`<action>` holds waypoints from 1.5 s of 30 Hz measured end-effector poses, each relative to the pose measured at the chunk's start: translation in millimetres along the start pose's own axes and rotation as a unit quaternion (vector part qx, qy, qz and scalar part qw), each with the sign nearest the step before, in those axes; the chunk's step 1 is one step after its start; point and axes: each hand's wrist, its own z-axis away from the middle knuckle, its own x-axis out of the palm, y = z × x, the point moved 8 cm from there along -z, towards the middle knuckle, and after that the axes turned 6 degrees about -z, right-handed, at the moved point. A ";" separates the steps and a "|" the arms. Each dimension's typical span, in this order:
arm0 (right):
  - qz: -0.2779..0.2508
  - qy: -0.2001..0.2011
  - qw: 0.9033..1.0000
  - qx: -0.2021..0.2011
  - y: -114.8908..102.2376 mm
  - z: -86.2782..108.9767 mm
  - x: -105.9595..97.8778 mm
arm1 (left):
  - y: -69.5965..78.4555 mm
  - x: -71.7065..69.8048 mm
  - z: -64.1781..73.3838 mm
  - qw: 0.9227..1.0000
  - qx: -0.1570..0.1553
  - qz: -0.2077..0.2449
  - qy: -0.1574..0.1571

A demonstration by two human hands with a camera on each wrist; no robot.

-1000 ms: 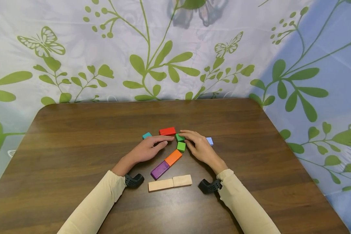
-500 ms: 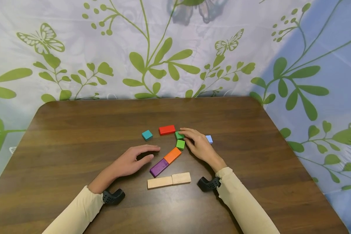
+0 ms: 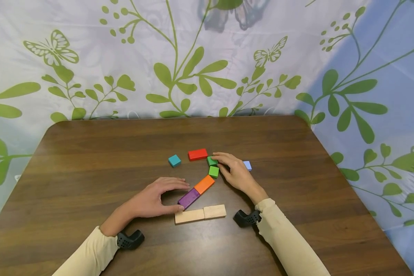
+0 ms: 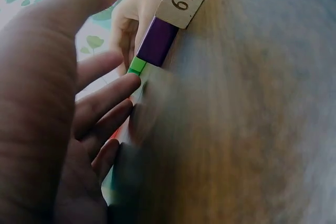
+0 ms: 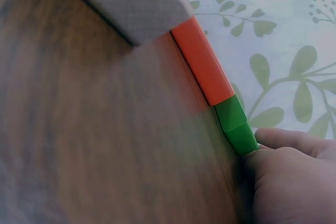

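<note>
My left hand (image 3: 146,201) hovers left of a purple block (image 3: 189,198), its fingers spread and thumb apart. The thumb tip lies by the purple block's near end; whether it touches, I cannot tell. An orange block (image 3: 204,184) continues the purple one diagonally toward a light green cube (image 3: 214,171). Behind that cube sits a darker green cube (image 3: 211,161), pinched between the index finger and thumb of my right hand (image 3: 239,175). In the right wrist view, those fingers meet the green cube's (image 5: 242,139) end. Two plain wooden blocks (image 3: 200,214) form a row nearest me.
A red block (image 3: 197,155) lies left of the darker green cube, and a teal cube (image 3: 174,161) stands further left. Beyond my right hand shows a light blue block (image 3: 247,165). A patterned cloth (image 3: 179,57) hangs behind the brown table (image 3: 279,138).
My left hand has drawn back from beside the red and teal blocks toward me, then opened wider beside the purple block. My right hand stays at the darker green cube.
</note>
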 end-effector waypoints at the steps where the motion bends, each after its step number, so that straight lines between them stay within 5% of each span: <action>1: 0.000 0.001 1.000 -0.001 0.1 0.2 0.1 | 0.2 0.7 0.1 1.000 -0.001 -0.002 -0.003; 22: 0.002 -0.001 1.000 0.003 1.0 0.5 -0.3 | 0.1 3.6 -2.0 1.000 0.000 -0.026 0.005; 37: -0.003 0.008 1.000 -0.012 1.1 1.2 0.4 | -0.8 -1.9 -2.1 1.000 -0.003 0.007 0.022; 45: -0.024 0.053 0.998 0.003 2.9 1.4 -6.6 | -17.2 -20.0 -5.4 0.992 -0.071 0.067 0.081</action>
